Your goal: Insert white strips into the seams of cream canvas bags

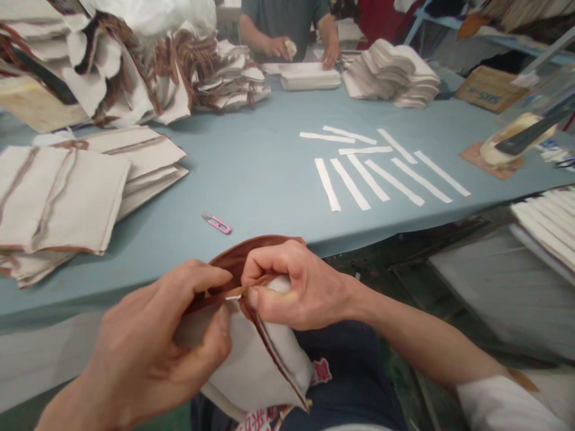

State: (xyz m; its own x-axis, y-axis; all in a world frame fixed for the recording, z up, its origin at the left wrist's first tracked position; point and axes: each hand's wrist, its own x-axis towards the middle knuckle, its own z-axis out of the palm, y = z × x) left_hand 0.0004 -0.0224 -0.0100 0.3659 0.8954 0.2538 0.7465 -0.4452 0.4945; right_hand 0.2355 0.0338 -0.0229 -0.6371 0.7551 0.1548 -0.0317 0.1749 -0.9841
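A cream fabric piece [242,359] with brown edging and a brown seam is held above the lap, in front of the table edge. My left hand [157,341] grips its brown-edged rim, thumb in front and fingers behind. Just to the right, my right hand [291,284] pinches the brown edging where the seam meets the rim. A small white tab shows between the two hands. Pink thread snips [217,224] lie on the table beyond my hands.
On the blue-grey table [251,173] lie several white strips [354,182]. Cream fabric pieces [63,191] are stacked at left, with brown-edged heaps behind. Across the table a person's hands [330,55] touch a cream stack. A tape dispenser [503,143] stands at right.
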